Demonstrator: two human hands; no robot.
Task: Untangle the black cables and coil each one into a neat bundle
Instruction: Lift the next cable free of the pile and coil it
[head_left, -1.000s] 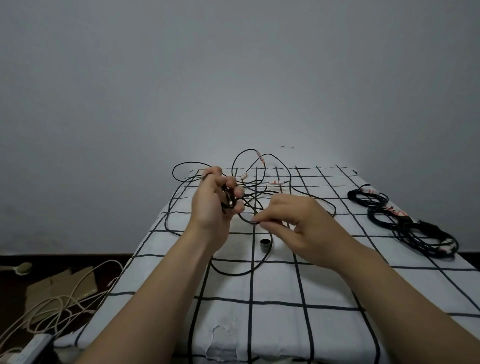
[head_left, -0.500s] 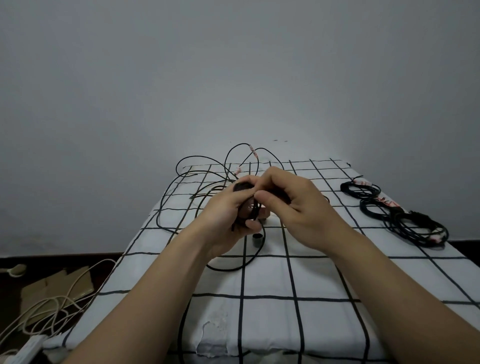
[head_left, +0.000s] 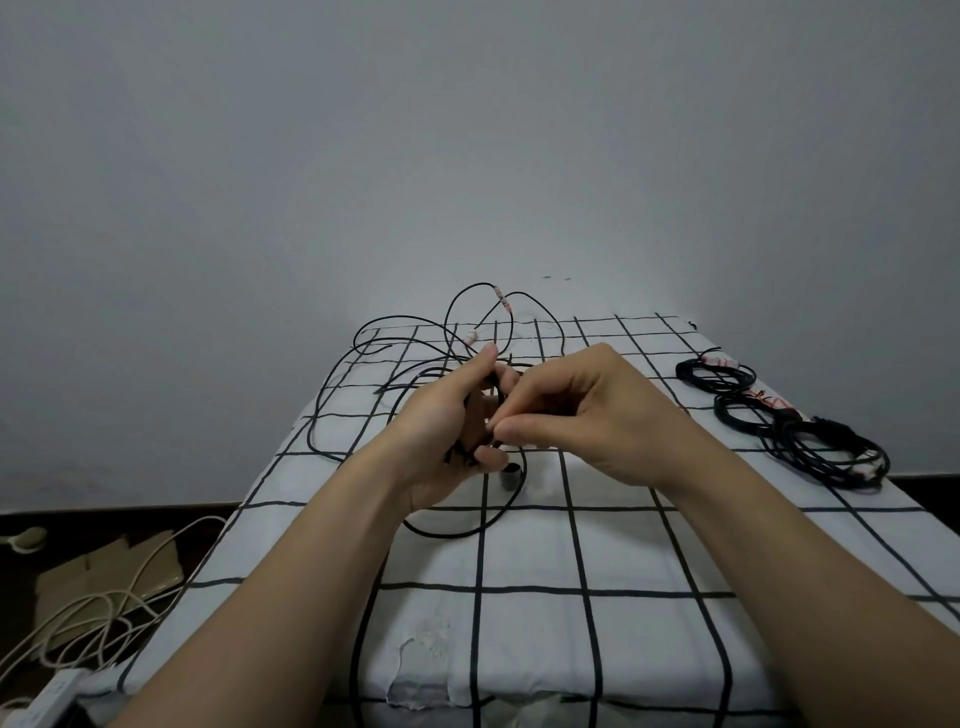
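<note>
Black cable (head_left: 500, 387) is partly wound into a small coil inside the left hand (head_left: 441, 421). That hand's fingers curl round the turns, thumb raised above them. Right hand (head_left: 592, 415) is just beside the coil on its right, touching or almost touching the left hand. Its thumb and forefinger (head_left: 511, 428) are pressed together, pinching a strand at the coil's lower edge, other fingers folded in. Exact strand unclear, fingers hide it.

Key relation: the free run drops from the pinch below both hands as a slack loop (head_left: 467, 530) toward the wearer, then passes behind the left wrist. The rest of the cable lies beyond the fingertips and to their left, as a loose tangle (head_left: 410, 358) spread over the checked cloth (head_left: 571, 649). The feed for the next wrap looks to come from beyond and left of the fingers. The coil stands roughly upright across the left palm. The right hand is nearer the free strand, so it is judged the one to lead the next wrap.

Small dark connector (head_left: 510, 475) is just below the pinch; hanging or resting, cannot tell. Cable is thin, matte black and springy, holding wide arcs, with pale tags near some far ends. Finished bundles (head_left: 821, 447) lie well apart, to the right of the right hand. Judged mid-coiling, tangle not yet cleared.
</note>
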